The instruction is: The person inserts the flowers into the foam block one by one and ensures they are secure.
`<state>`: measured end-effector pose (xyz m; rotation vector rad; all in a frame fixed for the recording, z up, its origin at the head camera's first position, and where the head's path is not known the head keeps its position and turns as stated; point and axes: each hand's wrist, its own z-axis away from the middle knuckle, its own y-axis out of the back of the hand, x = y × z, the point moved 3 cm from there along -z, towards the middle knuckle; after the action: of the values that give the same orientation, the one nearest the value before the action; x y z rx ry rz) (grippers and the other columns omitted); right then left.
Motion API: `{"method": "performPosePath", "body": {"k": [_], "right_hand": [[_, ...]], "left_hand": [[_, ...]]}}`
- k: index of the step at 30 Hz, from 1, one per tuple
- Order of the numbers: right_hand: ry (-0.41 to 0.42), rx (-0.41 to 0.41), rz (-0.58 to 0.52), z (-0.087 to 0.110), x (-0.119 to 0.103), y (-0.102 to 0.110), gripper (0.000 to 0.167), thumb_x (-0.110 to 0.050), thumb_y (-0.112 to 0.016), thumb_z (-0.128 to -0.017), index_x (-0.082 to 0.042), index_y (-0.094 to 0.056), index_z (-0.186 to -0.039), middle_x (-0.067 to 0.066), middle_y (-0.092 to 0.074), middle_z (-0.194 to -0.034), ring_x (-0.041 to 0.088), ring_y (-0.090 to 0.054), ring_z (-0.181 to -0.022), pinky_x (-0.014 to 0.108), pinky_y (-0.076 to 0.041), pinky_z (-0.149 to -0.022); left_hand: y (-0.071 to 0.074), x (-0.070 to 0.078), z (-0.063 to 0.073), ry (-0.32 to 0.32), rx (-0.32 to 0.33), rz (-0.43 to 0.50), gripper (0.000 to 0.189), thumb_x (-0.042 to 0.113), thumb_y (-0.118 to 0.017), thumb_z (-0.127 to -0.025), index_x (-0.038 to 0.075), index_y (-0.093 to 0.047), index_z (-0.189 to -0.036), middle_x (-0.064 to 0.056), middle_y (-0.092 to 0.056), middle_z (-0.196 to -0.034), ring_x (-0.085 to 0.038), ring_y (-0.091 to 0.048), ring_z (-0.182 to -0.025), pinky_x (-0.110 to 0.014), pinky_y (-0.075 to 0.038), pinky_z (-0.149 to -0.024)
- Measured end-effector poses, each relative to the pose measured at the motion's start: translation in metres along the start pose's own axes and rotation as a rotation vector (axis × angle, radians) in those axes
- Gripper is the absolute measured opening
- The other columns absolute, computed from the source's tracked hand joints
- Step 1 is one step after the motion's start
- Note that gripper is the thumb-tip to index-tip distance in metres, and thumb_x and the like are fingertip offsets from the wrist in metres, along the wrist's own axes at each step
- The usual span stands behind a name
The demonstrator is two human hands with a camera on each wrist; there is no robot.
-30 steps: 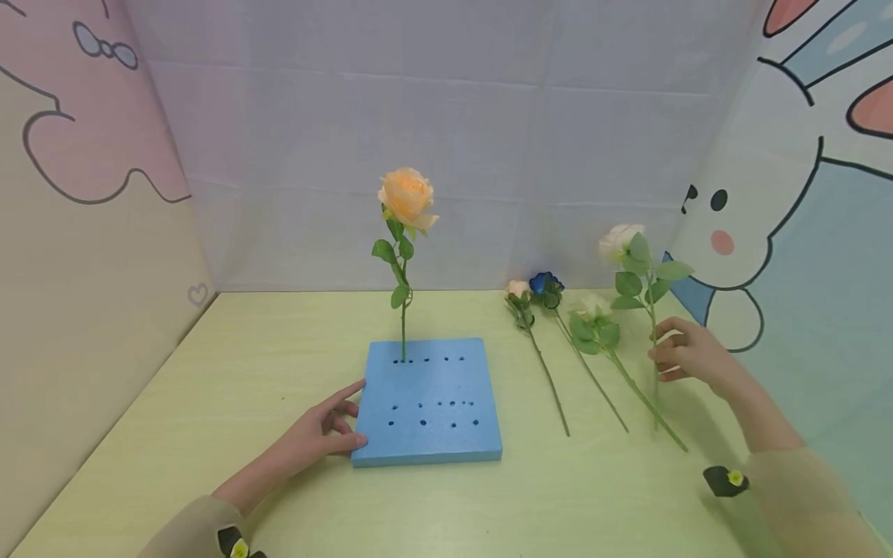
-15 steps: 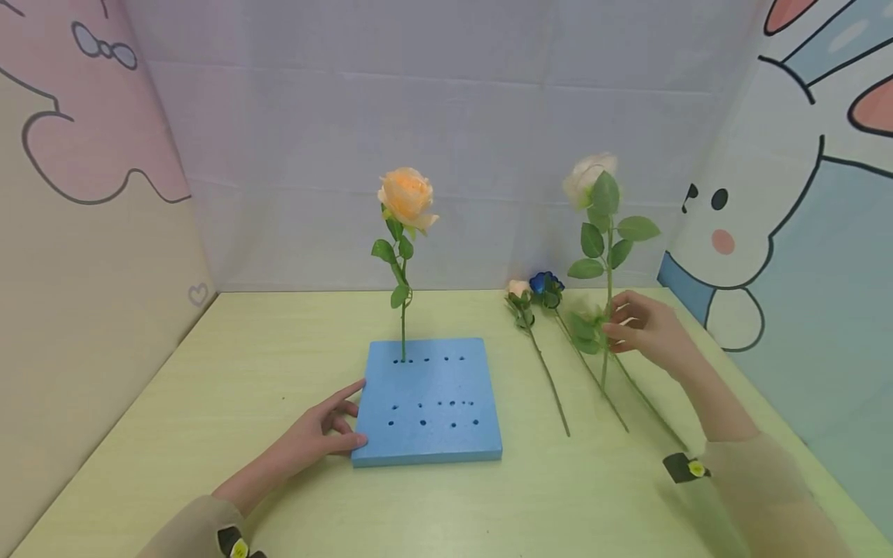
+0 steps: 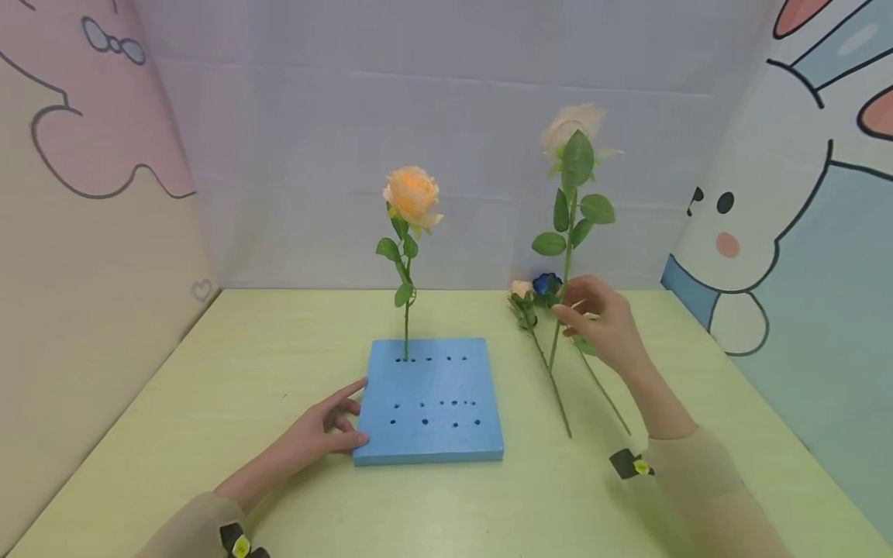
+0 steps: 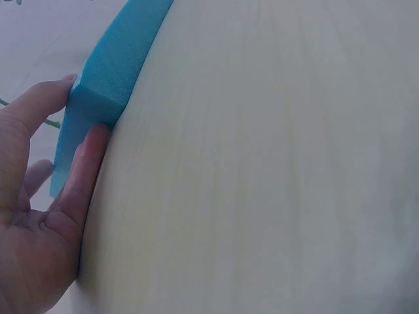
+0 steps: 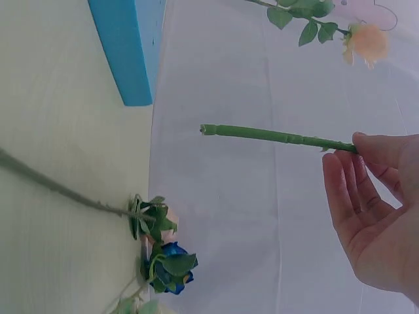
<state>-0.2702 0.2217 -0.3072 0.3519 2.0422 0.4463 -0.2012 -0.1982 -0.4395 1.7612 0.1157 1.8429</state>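
A blue foam block with rows of small holes lies on the table. My left hand rests at its left side, thumb by the front corner and fingers spread along the edge. One peach rose stands upright in a back-row hole. With thumb and fingertips, my right hand pinches the stem of a pale white rose, bloom up and slightly tilted. Its cut stem end points down, above the table to the right of the block.
Right of the block lie a small pale pink rose and a blue rose, stems toward me. Another whitish rose lies mostly hidden behind my right hand, its leaves showing. A pale cloth wall rises behind the table.
My right hand has carried the white rose up and left, from the table's right side to over the lying roses. The left hand stays at the block.
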Motion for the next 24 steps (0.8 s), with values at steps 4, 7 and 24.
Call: {"method": "performPosePath", "body": {"k": [4, 7, 24], "right_hand": [[0.041, 0.020, -0.007, -0.003, -0.007, -0.018, 0.022, -0.007, -0.069, -0.092, 0.004, -0.061, -0.109, 0.000, -0.059, -0.088, 0.001, -0.064, -0.067, 0.028, -0.058, -0.060], [0.044, 0.025, -0.030, -0.006, -0.013, -0.031, 0.022, -0.009, -0.070, -0.091, 0.003, -0.061, -0.108, 0.009, -0.062, -0.090, -0.001, -0.064, -0.067, 0.028, -0.058, -0.060], [0.129, 0.054, -0.009, -0.011, -0.020, -0.078, 0.015, -0.012, -0.070, -0.092, -0.004, -0.065, -0.104, 0.015, -0.071, -0.088, -0.001, -0.067, -0.065, 0.025, -0.056, -0.059]], "left_hand": [[0.000, -0.002, -0.001, -0.008, -0.011, 0.006, 0.088, 0.027, -0.078, -0.085, 0.020, -0.027, -0.157, -0.019, -0.054, -0.129, -0.014, -0.061, -0.091, -0.023, -0.054, -0.073], [0.001, -0.004, 0.000, -0.014, -0.013, 0.002, 0.087, 0.027, -0.077, -0.086, 0.020, -0.027, -0.157, -0.019, -0.053, -0.129, -0.013, -0.061, -0.090, -0.023, -0.054, -0.073], [0.000, 0.001, -0.002, 0.021, 0.025, -0.041, 0.087, 0.030, -0.079, -0.084, 0.022, -0.031, -0.155, -0.014, -0.057, -0.127, -0.016, -0.061, -0.092, -0.023, -0.051, -0.073]]}}
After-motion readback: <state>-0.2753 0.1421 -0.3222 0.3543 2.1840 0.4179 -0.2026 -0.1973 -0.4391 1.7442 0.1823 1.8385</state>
